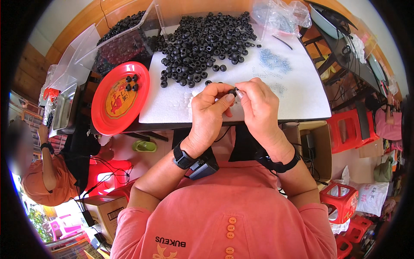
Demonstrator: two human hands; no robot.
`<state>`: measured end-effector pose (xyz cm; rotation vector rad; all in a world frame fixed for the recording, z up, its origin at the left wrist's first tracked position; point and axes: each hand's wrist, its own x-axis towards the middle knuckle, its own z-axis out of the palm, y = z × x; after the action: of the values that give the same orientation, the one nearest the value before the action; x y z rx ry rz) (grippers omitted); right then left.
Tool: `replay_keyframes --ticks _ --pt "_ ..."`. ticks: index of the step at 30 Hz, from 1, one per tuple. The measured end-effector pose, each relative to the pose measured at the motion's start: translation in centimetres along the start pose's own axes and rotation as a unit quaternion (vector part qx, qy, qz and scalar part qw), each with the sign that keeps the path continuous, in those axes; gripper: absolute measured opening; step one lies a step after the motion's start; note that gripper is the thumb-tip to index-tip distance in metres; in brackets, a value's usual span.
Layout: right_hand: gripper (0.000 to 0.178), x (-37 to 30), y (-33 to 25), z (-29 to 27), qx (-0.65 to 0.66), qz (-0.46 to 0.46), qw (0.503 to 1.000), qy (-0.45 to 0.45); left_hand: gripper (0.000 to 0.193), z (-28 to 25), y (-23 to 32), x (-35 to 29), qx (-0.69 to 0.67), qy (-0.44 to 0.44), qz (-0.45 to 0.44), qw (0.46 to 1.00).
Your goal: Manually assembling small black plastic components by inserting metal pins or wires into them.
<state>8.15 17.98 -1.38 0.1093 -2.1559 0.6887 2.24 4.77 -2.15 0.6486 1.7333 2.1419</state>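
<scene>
My left hand (205, 114) pinches a small black bead (233, 91) between thumb and forefinger, just above the front of the white mat (302, 93). Against that bead, my right hand (261, 110) has its thumb and forefinger pressed together; whatever lies between them is too small to make out. Beyond both hands spreads a large heap of round black beads with holes (207, 45). Small whitish pieces (189, 100) lie beside my left hand. Clear bluish bits (276, 62) are scattered on the mat to the right.
On the left, a red plate (98, 108) carries several black beads. Behind it stands a clear bin (148, 32) of beads. A plastic bag (295, 15) and a thin black strip (282, 42) lie at the back right. Another person (49, 177) sits at far left; red stools (340, 200) stand right.
</scene>
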Motion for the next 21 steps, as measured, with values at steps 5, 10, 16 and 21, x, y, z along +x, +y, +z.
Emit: replay_keyframes --ticks 5,10,16,21 --pt "0.013 -0.4 0.2 0.2 0.144 0.076 0.987 0.012 0.012 -0.2 -0.2 0.3 -0.028 -0.004 -0.009 1.0" --pt "0.008 -0.3 -0.4 -0.2 0.159 0.101 0.982 -0.002 0.012 -0.1 -0.3 0.3 -0.056 -0.008 0.0 0.998" --pt "0.004 -0.3 -0.3 -0.1 0.303 0.202 0.931 -0.013 0.017 -0.5 0.4 0.4 -0.042 -0.029 -0.037 0.998" --pt "0.004 -0.1 -0.7 0.0 0.421 0.262 0.869 0.006 0.018 -1.1 0.2 0.9 -0.108 -0.048 -0.066 0.991"
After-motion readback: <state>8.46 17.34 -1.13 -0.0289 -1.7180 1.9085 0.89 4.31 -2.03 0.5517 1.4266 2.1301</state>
